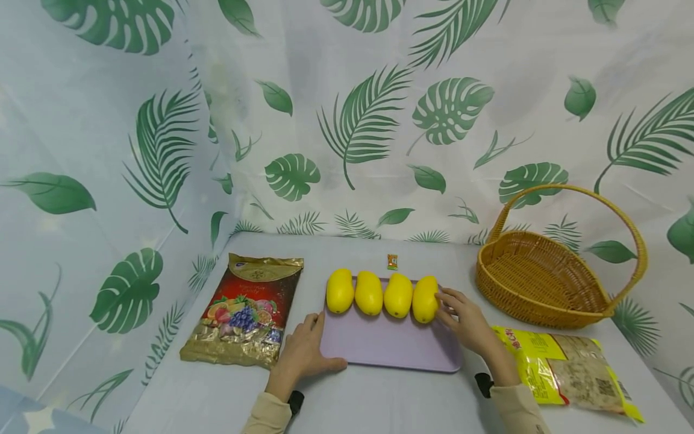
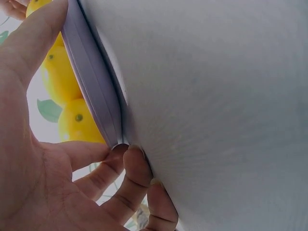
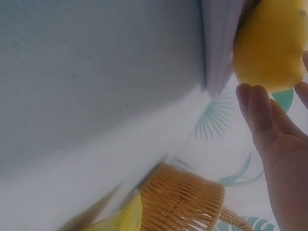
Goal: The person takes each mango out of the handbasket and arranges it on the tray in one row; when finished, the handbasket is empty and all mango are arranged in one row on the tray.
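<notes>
Several yellow mangoes (image 1: 368, 293) lie side by side in a row along the far edge of a lilac tray (image 1: 382, 340). My left hand (image 1: 305, 351) holds the tray's near left corner, its thumb along the front edge and its fingers at the left side. In the left wrist view, the fingertips (image 2: 136, 161) bend against the tray rim (image 2: 94, 82). On the right, my right hand (image 1: 463, 319) touches the rightmost mango (image 1: 425, 299) with extended fingers. The right wrist view shows fingertips (image 3: 259, 98) against that mango (image 3: 269, 48).
A red and gold candy bag (image 1: 246, 310) lies left of the tray. To the right are a wicker basket (image 1: 534, 301) with a tall handle and a yellow, partly clear food packet (image 1: 569, 371). Behind the mangoes lies a small orange wrapped piece (image 1: 393, 261). Leaf-patterned cloth walls border the table.
</notes>
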Demonstrator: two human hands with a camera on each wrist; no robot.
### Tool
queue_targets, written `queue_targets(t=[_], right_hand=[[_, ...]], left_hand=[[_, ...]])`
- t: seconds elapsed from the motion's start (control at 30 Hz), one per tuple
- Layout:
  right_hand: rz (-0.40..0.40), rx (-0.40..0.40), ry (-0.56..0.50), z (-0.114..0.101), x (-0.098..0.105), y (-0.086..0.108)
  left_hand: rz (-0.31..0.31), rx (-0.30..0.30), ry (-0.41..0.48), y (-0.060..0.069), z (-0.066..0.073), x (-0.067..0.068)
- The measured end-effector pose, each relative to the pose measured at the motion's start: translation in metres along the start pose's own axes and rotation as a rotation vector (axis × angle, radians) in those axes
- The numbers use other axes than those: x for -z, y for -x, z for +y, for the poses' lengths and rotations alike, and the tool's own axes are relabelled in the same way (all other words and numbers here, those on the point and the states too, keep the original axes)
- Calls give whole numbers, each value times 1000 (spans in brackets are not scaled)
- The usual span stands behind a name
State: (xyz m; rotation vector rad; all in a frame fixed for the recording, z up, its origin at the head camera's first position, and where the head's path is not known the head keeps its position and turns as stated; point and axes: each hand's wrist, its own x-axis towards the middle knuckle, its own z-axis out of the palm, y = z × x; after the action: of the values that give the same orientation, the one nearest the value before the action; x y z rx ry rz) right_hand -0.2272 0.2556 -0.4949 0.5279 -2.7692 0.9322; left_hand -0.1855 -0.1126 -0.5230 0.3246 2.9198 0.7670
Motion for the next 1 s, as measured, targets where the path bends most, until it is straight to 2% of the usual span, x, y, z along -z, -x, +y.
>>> queue_targets(t=[0.17,0.63,1.0], right_hand=[[-2,-12,-1,2,0,3],[-38,-118,13,3,1,13],[21,-111,41,1,4,24]], left_hand=[[-4,0,-2,1,0,0],[6,0,-30,3,-1,2],[-11,-1,-45,7,2,9]])
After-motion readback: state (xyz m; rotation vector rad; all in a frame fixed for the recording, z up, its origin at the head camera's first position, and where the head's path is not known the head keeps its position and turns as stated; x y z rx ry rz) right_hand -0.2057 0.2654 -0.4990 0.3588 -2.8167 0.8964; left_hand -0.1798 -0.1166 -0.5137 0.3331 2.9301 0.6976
